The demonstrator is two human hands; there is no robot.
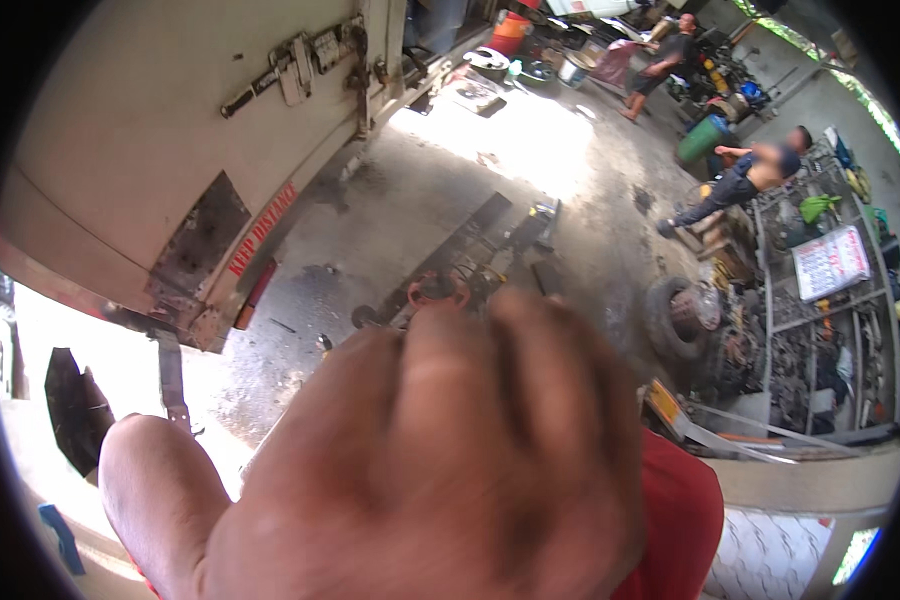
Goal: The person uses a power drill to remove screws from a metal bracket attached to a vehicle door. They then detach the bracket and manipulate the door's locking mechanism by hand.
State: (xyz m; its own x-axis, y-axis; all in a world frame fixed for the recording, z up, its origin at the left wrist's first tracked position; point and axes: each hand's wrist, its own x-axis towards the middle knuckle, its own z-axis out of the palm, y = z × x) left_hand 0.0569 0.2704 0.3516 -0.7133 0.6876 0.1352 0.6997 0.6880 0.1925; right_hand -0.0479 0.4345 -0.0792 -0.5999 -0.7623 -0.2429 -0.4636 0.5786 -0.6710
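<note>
My left hand [460, 450] fills the lower middle of the head view, very close and slightly blurred. Its back and bent knuckles face me, and the fingers are curled in together. The fingertips are out of sight, so what they may hold is hidden. At the lower left shows the bent elbow [150, 460] of the same arm. My right hand does not show. Red cloth [680, 510] lies behind the hand on the right. Beyond my knuckles, on the floor, is a reddish metal tool [438, 290], partly covered by the hand.
A white vehicle body [130, 130] with a latch [295, 70] stands on the left. To the right are a tire [670, 318] and a metal rack [770, 330] of parts. Two people, one bending [760, 165] and another [667, 62] farther back, are near a green drum [703, 138].
</note>
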